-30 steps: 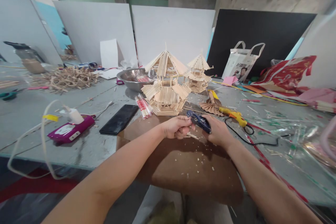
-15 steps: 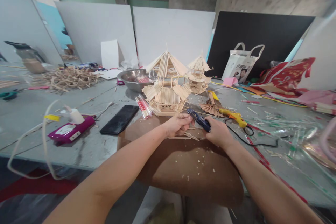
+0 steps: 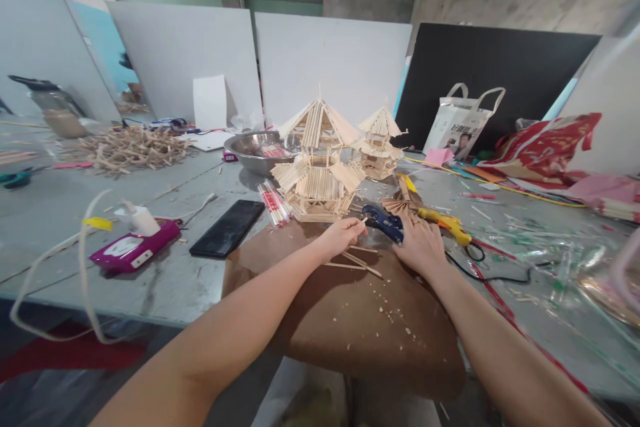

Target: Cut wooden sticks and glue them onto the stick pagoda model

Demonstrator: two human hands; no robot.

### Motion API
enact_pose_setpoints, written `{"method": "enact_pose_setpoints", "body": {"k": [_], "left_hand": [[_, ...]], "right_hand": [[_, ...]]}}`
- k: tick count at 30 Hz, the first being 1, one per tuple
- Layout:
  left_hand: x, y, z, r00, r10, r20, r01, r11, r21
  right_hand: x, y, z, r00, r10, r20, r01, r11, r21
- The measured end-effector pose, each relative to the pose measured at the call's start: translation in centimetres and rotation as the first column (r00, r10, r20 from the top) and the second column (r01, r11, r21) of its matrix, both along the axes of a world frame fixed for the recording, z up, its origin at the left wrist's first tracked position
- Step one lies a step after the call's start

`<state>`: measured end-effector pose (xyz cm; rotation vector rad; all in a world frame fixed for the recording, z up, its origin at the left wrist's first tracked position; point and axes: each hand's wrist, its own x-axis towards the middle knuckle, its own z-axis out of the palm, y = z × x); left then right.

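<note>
My left hand (image 3: 343, 235) is closed in a pinch on a short wooden stick (image 3: 364, 220), just in front of the large stick pavilion model (image 3: 317, 167). My right hand (image 3: 420, 245) lies with fingers stretched out against the blue cutter (image 3: 383, 221), which rests on the table. Between my hands, a few thin loose sticks (image 3: 356, 260) lie on the brown cardboard (image 3: 350, 327), among wood crumbs. A smaller pavilion model (image 3: 379, 143) stands behind and to the right of the large one.
A yellow glue gun (image 3: 445, 221) with a black cord and a folded paper fan (image 3: 400, 203) lie to the right. A phone (image 3: 227, 228), a pink charger (image 3: 135, 247), red stick packets (image 3: 273, 203), a steel bowl (image 3: 255, 150) and a stick pile (image 3: 130, 147) are on the left. Bags and scraps crowd the right side.
My right hand has lowered the blue cutter to the table and spread its fingers. My left hand has moved forward with a short stick. Loose sticks now lie on the cardboard.
</note>
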<state>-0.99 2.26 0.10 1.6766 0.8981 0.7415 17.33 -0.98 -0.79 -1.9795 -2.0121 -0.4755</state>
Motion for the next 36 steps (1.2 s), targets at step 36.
{"method": "enact_pose_setpoints", "body": {"k": [36], "left_hand": [[0.3,-2.8,0.9,0.474,0.271,-0.838,0.414,0.771,0.484]], "right_hand": [[0.0,0.8,-0.1,0.950,-0.111,0.290,0.095,0.993,0.068]]}}
